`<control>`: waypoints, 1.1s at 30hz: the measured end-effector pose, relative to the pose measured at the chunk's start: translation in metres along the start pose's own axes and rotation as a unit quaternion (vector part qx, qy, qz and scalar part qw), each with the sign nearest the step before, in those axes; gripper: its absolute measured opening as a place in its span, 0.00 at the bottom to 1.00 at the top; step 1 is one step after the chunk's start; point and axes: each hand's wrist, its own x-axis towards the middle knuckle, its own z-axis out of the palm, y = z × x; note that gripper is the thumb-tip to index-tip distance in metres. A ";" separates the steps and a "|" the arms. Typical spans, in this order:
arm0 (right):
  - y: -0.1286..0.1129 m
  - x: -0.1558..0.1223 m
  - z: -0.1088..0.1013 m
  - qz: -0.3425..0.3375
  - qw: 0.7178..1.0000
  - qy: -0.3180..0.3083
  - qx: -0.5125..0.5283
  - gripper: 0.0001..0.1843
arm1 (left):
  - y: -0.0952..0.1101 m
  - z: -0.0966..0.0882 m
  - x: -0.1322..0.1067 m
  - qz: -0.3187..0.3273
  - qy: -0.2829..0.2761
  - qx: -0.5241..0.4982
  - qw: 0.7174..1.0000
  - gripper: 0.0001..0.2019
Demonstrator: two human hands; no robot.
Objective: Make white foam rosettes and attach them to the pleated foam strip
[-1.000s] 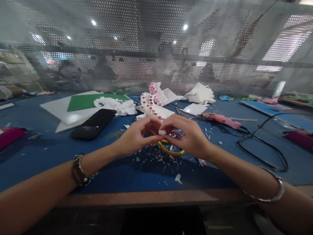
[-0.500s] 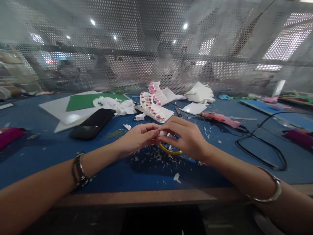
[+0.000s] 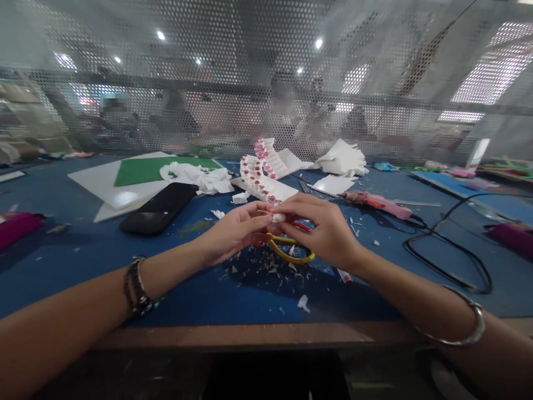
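Observation:
My left hand (image 3: 235, 230) and my right hand (image 3: 322, 225) meet above the middle of the table, fingers closed in a pinch. Between their fingertips is a small white crumpled wad (image 3: 278, 217), possibly paper or tissue; its kind is not clear. Below my right hand shows a yellow loop edged with red, like a scissors handle (image 3: 291, 259), partly hidden by the fingers. White scraps lie scattered on the blue surface around it. Just beyond the fingertips stand folded white strips (image 3: 266, 186) with rows of pink and dark red pieces.
A black phone (image 3: 160, 210) lies to the left, near white and green sheets (image 3: 145, 171) and crumpled white tissue (image 3: 200, 176). To the right, a pink glue gun (image 3: 381, 204) trails a black cable (image 3: 449, 244). A stack of white paper (image 3: 341, 158) sits before the perforated metal screen (image 3: 250, 89).
Both hands have risen slightly, fingertips still together. More of the white wad and the yellow loop shows, along with a red part under my right hand.

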 end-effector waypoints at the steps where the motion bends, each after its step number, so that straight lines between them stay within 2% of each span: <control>1: 0.000 0.000 0.000 -0.003 1.000 0.004 -0.001 0.09 | 0.001 0.001 0.000 0.004 0.005 -0.002 1.000 0.08; 10: -0.001 0.001 -0.001 -0.003 1.000 -0.004 -0.008 0.12 | -0.002 -0.001 -0.001 0.011 -0.001 0.074 0.997 0.16; 15: 0.000 0.000 0.001 -0.020 1.000 0.007 -0.022 0.07 | -0.002 -0.005 0.000 0.027 -0.028 0.125 0.991 0.16; 22: 0.001 -0.001 0.002 -0.027 0.998 -0.018 -0.047 0.10 | -0.001 -0.003 0.002 0.049 0.011 0.165 0.985 0.12; 27: 0.002 -0.001 0.004 -0.036 0.997 -0.009 -0.071 0.08 | -0.002 -0.003 0.002 0.062 0.029 0.206 0.976 0.07; 33: -0.001 -0.001 0.004 -0.043 0.994 -0.028 -0.091 0.07 | -0.007 -0.005 0.002 0.078 0.047 0.247 0.965 0.08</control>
